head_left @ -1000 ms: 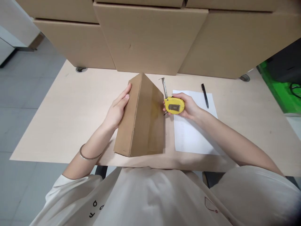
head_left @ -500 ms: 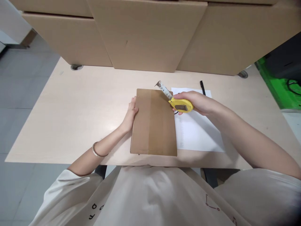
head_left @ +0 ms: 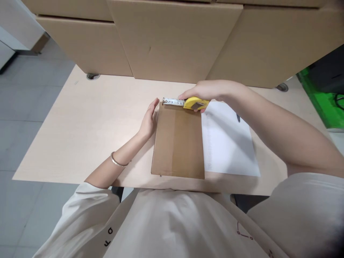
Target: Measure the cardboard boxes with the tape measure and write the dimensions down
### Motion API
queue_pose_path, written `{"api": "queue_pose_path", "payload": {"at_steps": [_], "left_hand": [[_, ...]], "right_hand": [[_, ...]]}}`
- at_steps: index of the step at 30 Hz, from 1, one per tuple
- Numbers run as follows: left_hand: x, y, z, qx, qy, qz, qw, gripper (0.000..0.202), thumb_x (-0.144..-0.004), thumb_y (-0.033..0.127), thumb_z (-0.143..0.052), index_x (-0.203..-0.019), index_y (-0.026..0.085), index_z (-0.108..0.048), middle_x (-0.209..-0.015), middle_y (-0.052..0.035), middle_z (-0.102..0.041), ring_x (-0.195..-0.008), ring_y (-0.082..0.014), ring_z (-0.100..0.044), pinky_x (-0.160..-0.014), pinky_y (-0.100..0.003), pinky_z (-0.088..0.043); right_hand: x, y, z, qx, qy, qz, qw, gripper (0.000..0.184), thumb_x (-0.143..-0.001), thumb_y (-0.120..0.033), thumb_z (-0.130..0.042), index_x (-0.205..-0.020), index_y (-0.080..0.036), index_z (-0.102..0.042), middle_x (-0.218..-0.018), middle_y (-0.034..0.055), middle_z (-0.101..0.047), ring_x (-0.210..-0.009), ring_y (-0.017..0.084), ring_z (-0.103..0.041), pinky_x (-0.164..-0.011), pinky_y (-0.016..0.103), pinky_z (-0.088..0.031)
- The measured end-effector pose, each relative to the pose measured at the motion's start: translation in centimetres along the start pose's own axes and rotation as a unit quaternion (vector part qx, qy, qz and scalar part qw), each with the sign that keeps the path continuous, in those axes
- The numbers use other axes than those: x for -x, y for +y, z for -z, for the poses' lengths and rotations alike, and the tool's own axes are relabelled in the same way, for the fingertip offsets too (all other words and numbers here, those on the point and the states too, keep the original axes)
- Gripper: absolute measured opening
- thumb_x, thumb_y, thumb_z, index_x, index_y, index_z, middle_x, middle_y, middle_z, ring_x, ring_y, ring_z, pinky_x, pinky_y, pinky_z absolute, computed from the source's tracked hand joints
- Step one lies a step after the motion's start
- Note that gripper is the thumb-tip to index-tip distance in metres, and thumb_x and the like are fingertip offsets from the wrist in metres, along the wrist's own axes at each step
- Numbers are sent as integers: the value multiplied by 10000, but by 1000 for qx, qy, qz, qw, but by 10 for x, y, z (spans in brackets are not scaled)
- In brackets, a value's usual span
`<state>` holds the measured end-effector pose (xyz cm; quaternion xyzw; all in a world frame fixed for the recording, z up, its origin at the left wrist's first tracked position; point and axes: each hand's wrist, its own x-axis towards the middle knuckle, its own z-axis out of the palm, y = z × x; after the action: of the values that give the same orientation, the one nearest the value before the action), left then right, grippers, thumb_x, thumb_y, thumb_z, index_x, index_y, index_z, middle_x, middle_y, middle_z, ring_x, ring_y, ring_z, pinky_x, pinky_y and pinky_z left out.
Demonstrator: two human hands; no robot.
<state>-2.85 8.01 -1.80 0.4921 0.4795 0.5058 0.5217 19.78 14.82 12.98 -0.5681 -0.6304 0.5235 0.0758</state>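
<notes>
A flat brown cardboard box (head_left: 178, 143) lies near the front edge of the table, a strip of tape running down its middle. My right hand (head_left: 208, 91) is closed around a yellow tape measure (head_left: 196, 103) over the box's far right corner. From its case a short length of white blade (head_left: 173, 102) sticks out leftward along the far edge, its hooked end near the far left corner. My left hand (head_left: 149, 120) rests at the box's left side, fingers stretched out and pointing away from me.
White paper (head_left: 228, 143) lies right of the box, partly beneath my right forearm. A black pen (head_left: 238, 118) shows only in part beside that arm. Large cardboard boxes (head_left: 172, 39) stand along the back of the table (head_left: 80, 143). Two round cable holes (head_left: 93, 76) sit near them.
My right hand has moved away from me and left, turning the tape measure so its blade lies along the box's far edge. My left hand has slid toward the far left corner.
</notes>
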Motion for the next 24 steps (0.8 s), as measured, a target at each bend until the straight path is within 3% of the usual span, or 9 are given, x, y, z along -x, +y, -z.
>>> {"api": "queue_pose_path", "payload": {"at_steps": [4, 7, 9, 13, 21, 24], "left_hand": [[-17, 4, -5, -2, -21, -1, 1000, 676, -1015, 699, -372, -1465, 242, -586, -1623, -105, -595, -1549, -250, -527, -1289, -390, -410], [-18, 8, -7, -17, -23, 4, 1000, 590, -1011, 659, -449, -1366, 235, -653, -1483, -91, -695, -1427, -262, -613, -1239, -402, -452], [-17, 8, -7, -21, -19, 5, 1000, 517, -1015, 624, -469, -1289, 244, -689, -1408, -74, -727, -1358, -257, -636, -1210, -402, -468], [-21, 5, -6, -36, -11, -10, 999, 377, -1000, 547, -518, -1117, 243, -709, -1274, -63, -744, -1258, -243, -641, -1166, -387, -472], [-27, 0, -3, -61, -40, -65, 995, 382, -1003, 591, -537, -1061, 241, -676, -1152, -66, -733, -1152, -236, -643, -1095, -382, -487], [-27, 0, -4, -64, -67, -66, 993, 439, -996, 645, -534, -1084, 237, -671, -1148, -71, -732, -1144, -240, -646, -1101, -392, -481]], "right_hand": [[-8, -16, -10, -10, -39, -23, 999, 365, -679, -462, -983, -682, -193, -736, -635, 57, -580, -596, 222, -669, -532, 326, -519], [-8, -24, -12, 65, -66, -67, 994, 351, -800, -505, -865, -725, -189, -732, -670, 58, -630, -559, 197, -648, -519, 317, -513], [-7, -30, -15, 114, -52, -92, 988, 303, -866, -447, -782, -726, -189, -707, -686, 55, -646, -557, 190, -645, -538, 323, -523], [-5, -36, -20, 160, -13, -110, 981, 291, -864, -365, -749, -662, -187, -638, -670, 68, -631, -574, 218, -664, -573, 368, -542], [3, -22, -11, 162, -63, -64, 983, 384, -891, -395, -600, -565, -195, -565, -606, 96, -577, -598, 232, -634, -558, 363, -456], [2, -10, -4, 142, -24, -10, 990, 320, -843, -356, -684, -583, -197, -586, -621, 86, -591, -680, 248, -677, -602, 355, -486]]}}
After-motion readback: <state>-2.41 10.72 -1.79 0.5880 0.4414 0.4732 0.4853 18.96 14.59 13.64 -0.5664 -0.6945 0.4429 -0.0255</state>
